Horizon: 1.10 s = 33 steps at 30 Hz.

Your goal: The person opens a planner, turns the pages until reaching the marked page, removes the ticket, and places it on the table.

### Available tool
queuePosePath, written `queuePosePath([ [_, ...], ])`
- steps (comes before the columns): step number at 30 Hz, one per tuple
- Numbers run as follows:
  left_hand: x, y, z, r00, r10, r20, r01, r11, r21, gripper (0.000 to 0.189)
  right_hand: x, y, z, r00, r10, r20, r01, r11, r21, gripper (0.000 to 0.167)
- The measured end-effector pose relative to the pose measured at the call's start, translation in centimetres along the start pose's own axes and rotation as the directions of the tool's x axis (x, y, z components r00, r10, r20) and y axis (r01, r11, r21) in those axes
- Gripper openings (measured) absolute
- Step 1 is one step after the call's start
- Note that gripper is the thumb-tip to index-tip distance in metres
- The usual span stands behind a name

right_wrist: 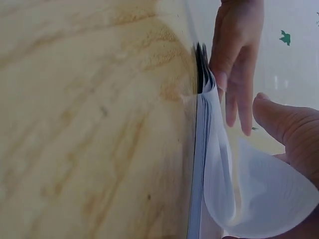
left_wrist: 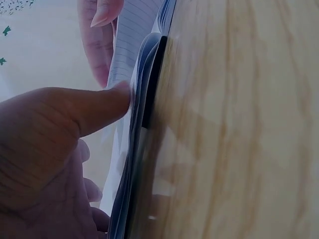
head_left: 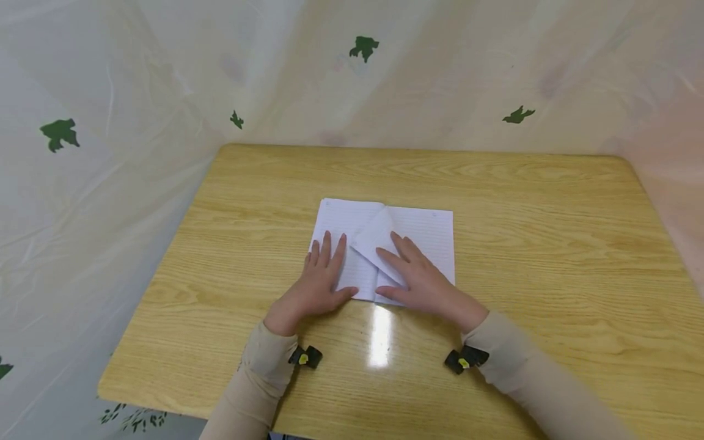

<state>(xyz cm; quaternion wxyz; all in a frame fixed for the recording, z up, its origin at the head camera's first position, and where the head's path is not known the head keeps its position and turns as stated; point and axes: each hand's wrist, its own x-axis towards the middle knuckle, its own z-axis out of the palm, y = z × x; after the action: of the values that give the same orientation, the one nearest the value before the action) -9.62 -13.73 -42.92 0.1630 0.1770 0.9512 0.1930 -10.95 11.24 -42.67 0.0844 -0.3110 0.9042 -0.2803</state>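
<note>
An open lined notebook (head_left: 431, 235) lies flat on the table. One of its right-hand pages (head_left: 373, 237) is folded diagonally, its pointed corner reaching over the left page. My left hand (head_left: 313, 287) rests on the left page with fingers spread; in the left wrist view its thumb (left_wrist: 102, 107) touches the notebook's lower edge. Over the folded page lies my right hand (head_left: 422, 281), fingers extended and thumb apart. The right wrist view shows this page (right_wrist: 269, 191) curving up in a loose bend beside the right hand, its crease not pressed flat there.
The wooden table (head_left: 550, 244) extends around the notebook on all sides. Behind it and at the sides hangs a pale curtain (head_left: 440, 73) with green bird shapes. Each sleeve cuff carries a small black device (head_left: 466, 359).
</note>
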Motion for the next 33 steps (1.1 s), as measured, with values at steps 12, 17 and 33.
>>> queuePosePath([
  [12, 0.0, 0.0, 0.0, 1.000, -0.024, -0.002, 0.024, 0.998, -0.060, 0.088, 0.2, -0.5, 0.9, 0.998, -0.036, 0.049, 0.035, 0.999, 0.027, 0.074],
  [17, -0.1, 0.0, 0.0, 1.000, -0.014, 0.005, 0.014, 0.999, -0.034, 0.093, 0.3, -0.8, 1.1, 0.997, -0.063, 0.054, 0.060, 0.997, 0.040, 0.074],
  [33, -0.3, 0.3, 0.1, 0.999, 0.040, 0.006, -0.040, 0.999, 0.023, 0.082, 0.0, -0.6, 1.4, 0.984, -0.145, 0.107, 0.147, 0.989, -0.011, 0.071],
])
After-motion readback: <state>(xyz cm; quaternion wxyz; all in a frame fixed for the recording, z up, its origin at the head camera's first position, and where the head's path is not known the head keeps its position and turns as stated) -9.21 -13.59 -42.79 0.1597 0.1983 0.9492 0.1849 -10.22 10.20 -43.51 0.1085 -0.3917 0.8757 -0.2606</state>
